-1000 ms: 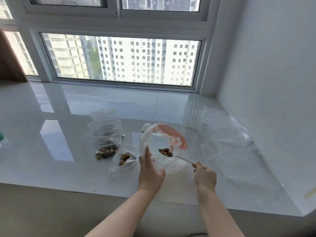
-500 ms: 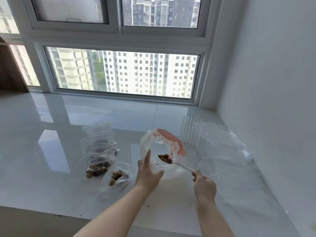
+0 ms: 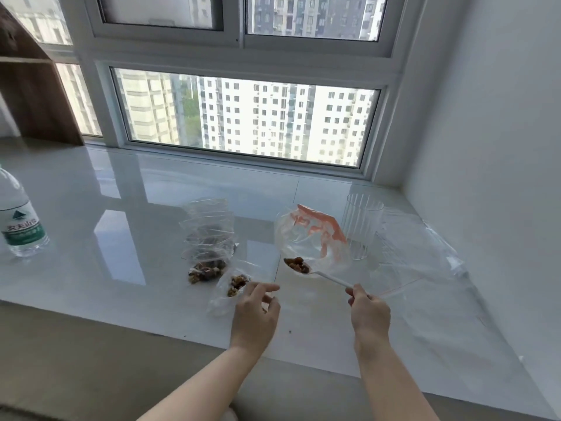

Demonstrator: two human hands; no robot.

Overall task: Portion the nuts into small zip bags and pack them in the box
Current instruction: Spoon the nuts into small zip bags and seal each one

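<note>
The right hand (image 3: 371, 311) pinches the handle end of a white spoon (image 3: 329, 278), its bowl heaped with nuts (image 3: 297, 264) and held just in front of the big bag (image 3: 312, 238) with the orange print. The left hand (image 3: 255, 314) holds nothing, fingers loosely spread, fingertips just beside the mouth of a small zip bag (image 3: 230, 288) lying on the counter (image 3: 121, 232) with a few nuts inside. Behind it lies a stack of small bags (image 3: 208, 238), the nearest holding nuts.

The zip bag is thin, limp film: light, slippery and likely to collapse shut, so it is best pinched at one lip of the mouth and lifted open. The nuts are loose and sit proud of the spoon, so it should stay level. No box is identifiable.
</note>
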